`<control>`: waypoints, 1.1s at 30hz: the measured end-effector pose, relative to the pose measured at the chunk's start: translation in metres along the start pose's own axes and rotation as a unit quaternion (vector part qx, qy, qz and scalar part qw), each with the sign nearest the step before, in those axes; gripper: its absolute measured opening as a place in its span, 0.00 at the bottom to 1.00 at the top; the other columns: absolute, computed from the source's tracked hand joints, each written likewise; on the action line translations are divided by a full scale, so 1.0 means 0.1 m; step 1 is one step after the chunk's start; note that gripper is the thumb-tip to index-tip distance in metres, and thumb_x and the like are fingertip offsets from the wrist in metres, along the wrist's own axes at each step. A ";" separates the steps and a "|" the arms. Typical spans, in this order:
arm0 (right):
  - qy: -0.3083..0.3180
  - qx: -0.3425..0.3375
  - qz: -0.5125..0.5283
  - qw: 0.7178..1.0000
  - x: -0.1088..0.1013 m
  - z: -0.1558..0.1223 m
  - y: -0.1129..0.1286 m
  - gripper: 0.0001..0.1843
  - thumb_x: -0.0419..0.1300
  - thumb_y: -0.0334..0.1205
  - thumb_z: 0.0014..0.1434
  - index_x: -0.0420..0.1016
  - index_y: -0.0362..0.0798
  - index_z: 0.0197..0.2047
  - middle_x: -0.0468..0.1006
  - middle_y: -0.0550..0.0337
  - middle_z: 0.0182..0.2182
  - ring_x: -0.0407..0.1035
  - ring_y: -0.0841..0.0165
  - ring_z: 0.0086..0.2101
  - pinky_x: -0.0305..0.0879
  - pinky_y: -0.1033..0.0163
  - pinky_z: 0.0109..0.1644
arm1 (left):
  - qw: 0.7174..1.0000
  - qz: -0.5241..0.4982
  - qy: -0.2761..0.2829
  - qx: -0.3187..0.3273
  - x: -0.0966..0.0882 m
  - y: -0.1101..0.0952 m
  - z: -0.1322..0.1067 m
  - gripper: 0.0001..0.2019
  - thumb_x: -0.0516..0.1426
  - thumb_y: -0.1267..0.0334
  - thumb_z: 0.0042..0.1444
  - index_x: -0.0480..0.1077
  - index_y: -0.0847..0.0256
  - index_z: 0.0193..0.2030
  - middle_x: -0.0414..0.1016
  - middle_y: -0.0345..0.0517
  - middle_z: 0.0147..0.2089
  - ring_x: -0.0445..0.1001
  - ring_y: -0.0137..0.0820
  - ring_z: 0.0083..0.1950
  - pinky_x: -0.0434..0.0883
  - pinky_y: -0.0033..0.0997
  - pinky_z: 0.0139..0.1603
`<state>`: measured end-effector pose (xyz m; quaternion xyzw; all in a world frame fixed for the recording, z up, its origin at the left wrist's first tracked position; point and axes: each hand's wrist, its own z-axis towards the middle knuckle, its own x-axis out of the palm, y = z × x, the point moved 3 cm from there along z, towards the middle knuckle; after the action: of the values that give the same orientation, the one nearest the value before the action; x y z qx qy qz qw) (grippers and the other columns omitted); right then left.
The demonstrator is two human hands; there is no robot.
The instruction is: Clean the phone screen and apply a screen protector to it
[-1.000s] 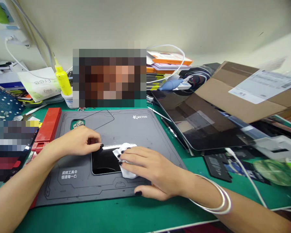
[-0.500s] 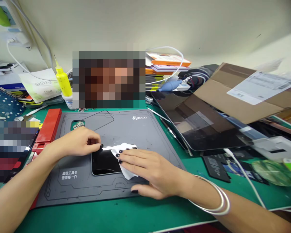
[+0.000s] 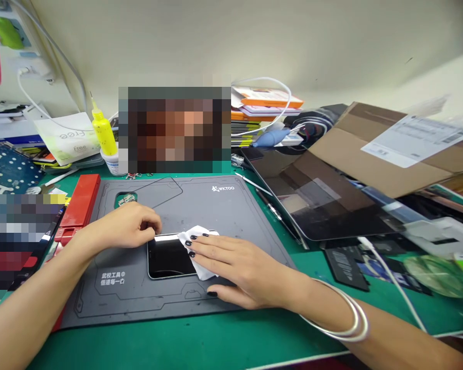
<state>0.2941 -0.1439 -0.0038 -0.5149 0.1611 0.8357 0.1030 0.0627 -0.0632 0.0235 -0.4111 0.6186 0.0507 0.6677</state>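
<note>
A smartphone (image 3: 170,261) with a dark, glossy screen lies face up on a grey work mat (image 3: 216,210). At its upper left corner is my left hand (image 3: 133,226), fingers curled and the thumb pressed at the phone's edge. My right hand (image 3: 239,267) lies over the phone's right half, its fingers holding a folded white wipe (image 3: 200,264) flat against the screen. The right thumb rests apart, near the mat. The wipe and my fingers hide the phone's right end.
A red holder (image 3: 79,205) borders the mat on the left. A yellow needle bottle (image 3: 103,132) stands behind it. To the right are a large dark screen panel (image 3: 316,205), a cardboard box (image 3: 347,133), a tweezers-like tool (image 3: 273,208) and a white cable (image 3: 393,282).
My left thumb has drawn back slightly from the phone's face to its edge. The right hand with the wipe has shifted only a little. The view has moved slightly.
</note>
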 end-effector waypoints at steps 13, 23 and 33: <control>-0.025 0.015 -0.016 0.999 0.01 -0.03 -0.02 0.22 0.56 0.46 0.66 0.75 0.35 0.53 0.77 0.41 0.55 0.71 0.53 0.57 0.70 0.49 0.61 | 1.000 0.002 0.019 -0.018 0.01 -0.03 0.00 0.07 0.51 0.67 0.52 0.70 0.59 0.31 0.75 0.39 0.32 0.70 0.29 0.32 0.63 0.30 0.36; -0.035 0.061 -0.081 0.994 0.00 -0.06 -0.05 0.21 0.58 0.43 0.65 0.76 0.34 0.53 0.77 0.38 0.54 0.72 0.52 0.55 0.73 0.49 0.58 | 0.987 0.053 0.119 -0.094 0.02 -0.16 -0.06 0.32 0.73 0.50 0.32 0.64 0.56 0.42 0.71 0.40 0.43 0.69 0.35 0.40 0.61 0.30 0.37; -0.099 0.038 -0.046 0.993 -0.03 -0.04 0.02 0.15 0.57 0.41 0.66 0.79 0.39 0.44 0.83 0.46 0.46 0.78 0.58 0.48 0.78 0.55 0.53 | 0.984 0.086 0.128 -0.094 0.07 -0.19 -0.05 0.34 0.73 0.51 0.33 0.62 0.57 0.44 0.69 0.42 0.45 0.69 0.38 0.43 0.61 0.31 0.37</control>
<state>0.2976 -0.1473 -0.0026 -0.4324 0.1576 0.8702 0.1761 0.0710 -0.0818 0.0273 -0.4199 0.7244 0.1130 0.5350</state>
